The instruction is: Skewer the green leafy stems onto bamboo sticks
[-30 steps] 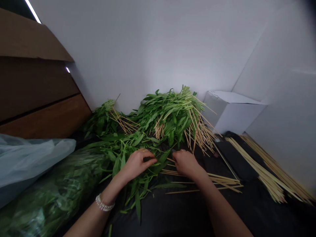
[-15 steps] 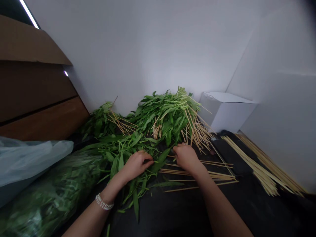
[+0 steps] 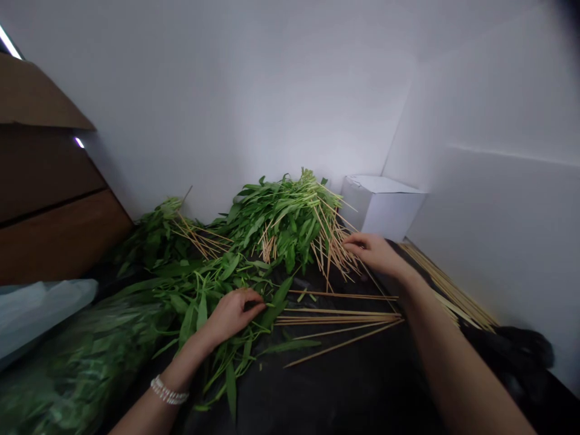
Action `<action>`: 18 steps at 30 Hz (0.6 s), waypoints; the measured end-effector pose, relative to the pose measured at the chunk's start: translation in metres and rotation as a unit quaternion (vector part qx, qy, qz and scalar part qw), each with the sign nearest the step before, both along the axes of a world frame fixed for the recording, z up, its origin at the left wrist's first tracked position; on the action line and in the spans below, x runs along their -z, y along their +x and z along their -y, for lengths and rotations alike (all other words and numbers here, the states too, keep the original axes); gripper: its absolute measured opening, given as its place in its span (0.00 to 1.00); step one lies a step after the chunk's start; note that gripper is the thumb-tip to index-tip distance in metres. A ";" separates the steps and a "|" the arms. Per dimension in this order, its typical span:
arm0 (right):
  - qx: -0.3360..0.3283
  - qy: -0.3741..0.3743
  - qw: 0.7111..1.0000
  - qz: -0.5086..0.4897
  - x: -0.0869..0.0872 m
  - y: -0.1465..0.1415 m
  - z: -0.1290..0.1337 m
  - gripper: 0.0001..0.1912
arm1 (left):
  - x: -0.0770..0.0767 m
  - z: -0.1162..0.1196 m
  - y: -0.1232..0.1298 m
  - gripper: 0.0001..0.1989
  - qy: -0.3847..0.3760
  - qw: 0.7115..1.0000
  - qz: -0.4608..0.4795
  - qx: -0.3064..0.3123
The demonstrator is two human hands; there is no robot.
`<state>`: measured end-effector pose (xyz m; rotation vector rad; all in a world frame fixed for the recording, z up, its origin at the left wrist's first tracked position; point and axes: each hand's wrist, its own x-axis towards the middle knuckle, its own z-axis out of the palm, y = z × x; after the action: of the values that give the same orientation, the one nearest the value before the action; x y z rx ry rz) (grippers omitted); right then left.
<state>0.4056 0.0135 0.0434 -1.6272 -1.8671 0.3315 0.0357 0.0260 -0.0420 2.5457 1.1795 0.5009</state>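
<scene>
Head view: the left hand (image 3: 235, 313) is positioned over the near pile of loose leafy stems (image 3: 216, 284), its thumb and fingers bent toward each other at a green stem; whether the stem is gripped cannot be determined. The right hand (image 3: 374, 251) is located at the ends of the sticks projecting from the large leafy bundle (image 3: 285, 208), fingers bent; contact or grip at its fingertips cannot be determined. Loose thin sticks (image 3: 339, 319) lie fanned on the black surface (image 3: 335, 396) between the forearms, with short green stem pieces (image 3: 307, 295) beside them. A smaller leafy bundle (image 3: 158, 226), also with sticks, lies to the left of the large one. Obstructions: the white box (image 3: 393, 211) stands behind the right hand, close to the wall (image 3: 203, 90); the right forearm partly hides the sticks along the right side (image 3: 448, 284). Black plastic (image 3: 528, 347) lies at far right. At left, the clear bag of leaves (image 3: 90, 362) adjoins the loose stems, below whitish plastic (image 3: 40, 314) and a brown cardboard box (image 3: 40, 160).
</scene>
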 end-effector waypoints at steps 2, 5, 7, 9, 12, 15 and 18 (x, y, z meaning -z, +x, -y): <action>0.026 -0.017 0.999 0.017 0.003 0.040 0.004 0.13 | 0.000 -0.001 -0.001 0.13 0.001 1.000 -0.002 0.003; 0.120 -0.061 0.986 0.097 0.021 0.100 0.017 0.12 | 0.000 -0.002 -0.001 0.14 -0.003 1.000 -0.009 0.004; 0.172 -0.113 0.963 0.172 0.040 0.130 0.025 0.10 | -0.001 -0.002 -0.001 0.14 -0.006 1.000 -0.016 0.005; 0.204 -0.155 0.940 0.225 0.059 0.146 0.030 0.08 | -0.002 -0.001 0.000 0.14 -0.009 1.000 -0.021 0.008; 0.215 -0.172 0.932 0.237 0.080 0.153 0.029 0.07 | -0.003 -0.001 0.000 0.14 -0.014 1.000 -0.024 0.008; 0.222 -0.171 0.928 0.247 0.091 0.153 0.024 0.09 | -0.003 -0.001 0.000 0.14 -0.012 1.000 -0.027 0.006; 0.233 -0.167 0.923 0.256 0.096 0.155 0.021 0.08 | -0.003 -0.001 0.000 0.14 -0.008 1.000 -0.022 0.008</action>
<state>0.5609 -0.0072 -0.0528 -2.5201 -1.7531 0.0095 0.0353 0.0270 -0.0393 2.5632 1.1722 0.4332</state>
